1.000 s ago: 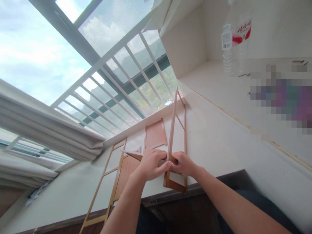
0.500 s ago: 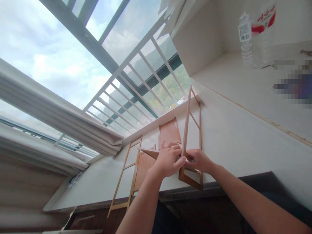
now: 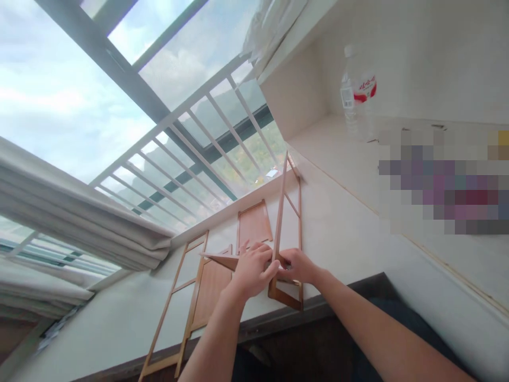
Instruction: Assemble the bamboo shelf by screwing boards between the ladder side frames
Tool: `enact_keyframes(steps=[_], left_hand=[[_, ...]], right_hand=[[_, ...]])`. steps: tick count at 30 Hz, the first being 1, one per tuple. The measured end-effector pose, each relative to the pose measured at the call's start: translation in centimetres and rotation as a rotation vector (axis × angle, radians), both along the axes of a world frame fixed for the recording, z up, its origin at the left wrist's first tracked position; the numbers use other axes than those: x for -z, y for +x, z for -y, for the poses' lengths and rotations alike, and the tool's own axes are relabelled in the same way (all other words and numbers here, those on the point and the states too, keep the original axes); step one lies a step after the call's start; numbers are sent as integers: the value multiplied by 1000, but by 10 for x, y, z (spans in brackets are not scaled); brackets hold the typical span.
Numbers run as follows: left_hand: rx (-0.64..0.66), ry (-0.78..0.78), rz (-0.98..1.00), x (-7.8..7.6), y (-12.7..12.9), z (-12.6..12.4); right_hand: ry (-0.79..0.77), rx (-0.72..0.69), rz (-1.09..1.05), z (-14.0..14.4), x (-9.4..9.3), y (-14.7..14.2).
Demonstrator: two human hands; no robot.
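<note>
And here the long brown wooden ladder-shaped frame [image 3: 280,212] is gripped by left hand [image 3: 254,269] and right hand [image 3: 297,265] from opposite sides, presumably for steadiness.

Clear bottle [image 3: 353,114]: label [image 3: 365,90] reads "娃哈哈" in red; barcode panel [image 3: 347,98] illegible.

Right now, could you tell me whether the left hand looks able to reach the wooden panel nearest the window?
Probably yes: the panel lies just beyond the left hand with nothing visible between, though that hand is at the wooden frame.
</note>
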State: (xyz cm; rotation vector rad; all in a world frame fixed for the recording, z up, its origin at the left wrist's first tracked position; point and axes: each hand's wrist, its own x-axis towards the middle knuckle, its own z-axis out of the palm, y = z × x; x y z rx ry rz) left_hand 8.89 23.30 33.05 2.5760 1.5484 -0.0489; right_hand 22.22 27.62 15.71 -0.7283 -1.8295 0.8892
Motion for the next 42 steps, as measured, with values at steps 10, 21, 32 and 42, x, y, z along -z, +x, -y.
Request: enact_keyframes(steps=[10, 21, 32, 42], left_hand=[[-31, 46, 18, 2, 1, 7], [16, 71, -43, 4, -1, 4], [41, 66, -65, 8, -1, 3], [46, 40, -63, 8, 3, 0]], right_hand=[[30, -32, -137, -1, 8, 3], [-128, 179, -358, 7, -8, 22], [-332, 305, -400, -1, 0, 24], [-492, 359, -266, -13, 10, 22]])
